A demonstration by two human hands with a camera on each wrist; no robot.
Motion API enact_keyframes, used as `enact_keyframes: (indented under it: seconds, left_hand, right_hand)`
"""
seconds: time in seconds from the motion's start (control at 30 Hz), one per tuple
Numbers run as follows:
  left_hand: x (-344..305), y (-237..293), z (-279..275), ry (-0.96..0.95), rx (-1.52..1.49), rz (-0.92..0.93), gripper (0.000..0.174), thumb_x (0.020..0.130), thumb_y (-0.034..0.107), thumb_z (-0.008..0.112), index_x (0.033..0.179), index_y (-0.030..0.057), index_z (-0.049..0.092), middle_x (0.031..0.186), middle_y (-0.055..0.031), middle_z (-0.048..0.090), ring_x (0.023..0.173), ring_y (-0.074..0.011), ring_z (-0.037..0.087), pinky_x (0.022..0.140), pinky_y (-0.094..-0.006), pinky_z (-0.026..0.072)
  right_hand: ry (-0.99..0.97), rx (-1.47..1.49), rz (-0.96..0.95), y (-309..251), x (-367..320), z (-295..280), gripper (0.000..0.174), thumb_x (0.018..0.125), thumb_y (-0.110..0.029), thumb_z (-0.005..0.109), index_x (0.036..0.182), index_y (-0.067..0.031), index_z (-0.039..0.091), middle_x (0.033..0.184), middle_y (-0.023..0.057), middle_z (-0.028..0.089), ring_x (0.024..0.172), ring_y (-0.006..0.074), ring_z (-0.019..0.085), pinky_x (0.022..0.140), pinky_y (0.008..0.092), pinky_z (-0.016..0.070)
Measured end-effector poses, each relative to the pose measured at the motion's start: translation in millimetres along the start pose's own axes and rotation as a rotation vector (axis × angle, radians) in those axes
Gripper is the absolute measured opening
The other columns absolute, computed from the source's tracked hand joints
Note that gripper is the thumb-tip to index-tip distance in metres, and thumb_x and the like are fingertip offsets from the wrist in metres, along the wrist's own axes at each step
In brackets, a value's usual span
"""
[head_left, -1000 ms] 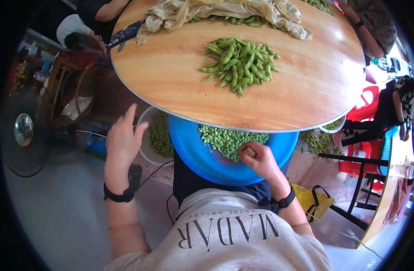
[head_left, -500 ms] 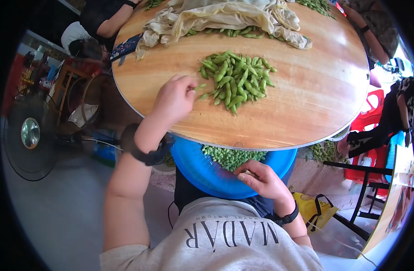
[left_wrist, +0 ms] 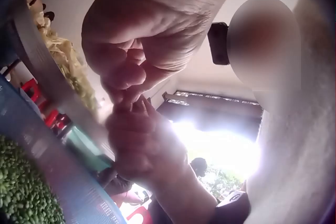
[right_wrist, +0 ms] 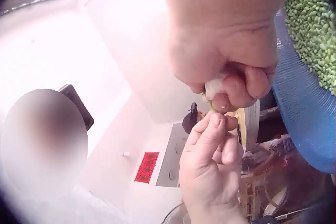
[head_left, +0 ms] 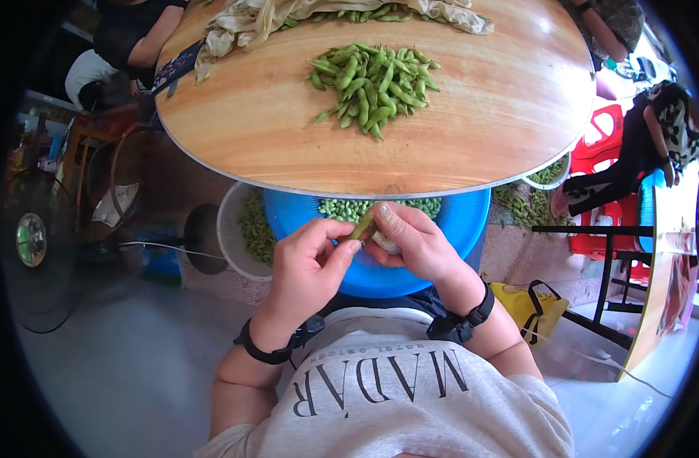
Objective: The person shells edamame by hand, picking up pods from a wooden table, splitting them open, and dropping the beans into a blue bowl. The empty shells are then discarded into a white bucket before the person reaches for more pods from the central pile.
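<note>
Above the blue basin both hands meet at one green pod. The left hand pinches its lower end between thumb and fingers. The right hand grips the other end, with a pale, whitish thing inside its curled fingers; what that is, I cannot tell. Shelled green beans lie in the basin below. A pile of whole pods rests on the round wooden table.
Left of the basin stands a pale tub holding green pods or husks. A fan is at far left. Crumpled cloth covers more pods. A yellow bag, red stools and other people are around the table.
The left hand reached to the pod pile and came back to the right hand with a pod. The right hand has risen slightly over the basin and now grips that pod too.
</note>
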State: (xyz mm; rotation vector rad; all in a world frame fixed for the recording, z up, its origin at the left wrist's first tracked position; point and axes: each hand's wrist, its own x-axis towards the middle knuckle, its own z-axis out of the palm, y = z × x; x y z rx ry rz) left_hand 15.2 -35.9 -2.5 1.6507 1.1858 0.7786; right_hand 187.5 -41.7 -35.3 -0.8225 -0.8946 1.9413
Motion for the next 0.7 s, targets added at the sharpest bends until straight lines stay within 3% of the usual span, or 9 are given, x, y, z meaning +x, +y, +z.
enact_keyframes:
  seconds: [0.03, 0.07, 0.17, 0.47, 0.67, 0.7]
  left_hand:
    - [-2.0, 1.1, 0.7, 0.020, 0.132, 0.090, 0.012, 0.077, 0.000, 0.063, 0.088, -0.0011, 0.058, 0.068, -0.0044, 0.057, 0.051, -0.0073, 0.052, 0.044, -0.0208, 0.0399]
    - [-3.0, 3.8, 4.5, 0.066, 0.115, 0.138, 0.010, 0.076, -0.002, 0.064, 0.086, -0.0011, 0.060, 0.069, -0.0028, 0.056, 0.051, -0.0036, 0.048, 0.045, -0.0184, 0.0375]
    - [-5.2, 3.8, 6.9, 0.098, 0.175, 0.243, 0.012, 0.076, -0.003, 0.063, 0.087, -0.0011, 0.060, 0.072, -0.0050, 0.058, 0.053, -0.0053, 0.050, 0.046, -0.0196, 0.0402]
    - [-9.6, -8.0, 16.4, 0.201, 0.165, 0.316, 0.010, 0.078, -0.003, 0.061, 0.088, -0.0018, 0.059, 0.072, -0.0060, 0.059, 0.056, -0.0063, 0.053, 0.046, -0.0198, 0.0414]
    - [-16.2, -16.9, 24.8, 0.095, -0.337, -0.116, 0.008, 0.085, 0.003, 0.056, 0.092, -0.0007, 0.058, 0.070, -0.0031, 0.058, 0.055, -0.0063, 0.052, 0.047, -0.0184, 0.0397]
    - [-16.7, -17.2, 24.9, 0.095, -0.338, -0.116, 0.008, 0.085, 0.003, 0.056, 0.092, -0.0007, 0.058, 0.070, -0.0031, 0.058, 0.055, -0.0063, 0.052, 0.047, -0.0184, 0.0397]
  right_hand:
    - [0.004, -0.016, -0.007, 0.7, -1.7, 1.2, 0.039, 0.096, -0.039, 0.034, 0.085, -0.0040, 0.050, 0.058, -0.0034, 0.036, 0.049, 0.0053, 0.031, 0.043, 0.0190, 0.0240]
    - [0.006, -0.033, -0.016, 0.8, -3.5, 1.4, 0.039, 0.096, -0.038, 0.035, 0.085, -0.0042, 0.049, 0.058, -0.0033, 0.037, 0.050, 0.0052, 0.032, 0.043, 0.0190, 0.0243]
    - [0.037, -0.062, -0.027, -0.2, -7.5, 4.8, 0.036, 0.095, -0.037, 0.037, 0.083, -0.0048, 0.048, 0.059, -0.0031, 0.039, 0.050, 0.0050, 0.033, 0.043, 0.0188, 0.0253]
    - [0.159, -0.171, -0.099, 0.6, -8.8, 13.5, 0.030, 0.095, -0.029, 0.042, 0.078, -0.0049, 0.047, 0.058, -0.0021, 0.045, 0.050, 0.0047, 0.037, 0.045, 0.0189, 0.0297]
    - [0.213, -0.224, -0.150, 9.7, -10.2, 11.8, 0.028, 0.095, -0.026, 0.042, 0.078, -0.0038, 0.049, 0.058, -0.0011, 0.046, 0.051, 0.0052, 0.040, 0.046, 0.0196, 0.0321]
    - [0.220, -0.239, -0.158, 9.8, -9.7, 11.8, 0.028, 0.095, -0.025, 0.042, 0.079, -0.0036, 0.049, 0.058, -0.0010, 0.046, 0.052, 0.0053, 0.040, 0.047, 0.0197, 0.0324]
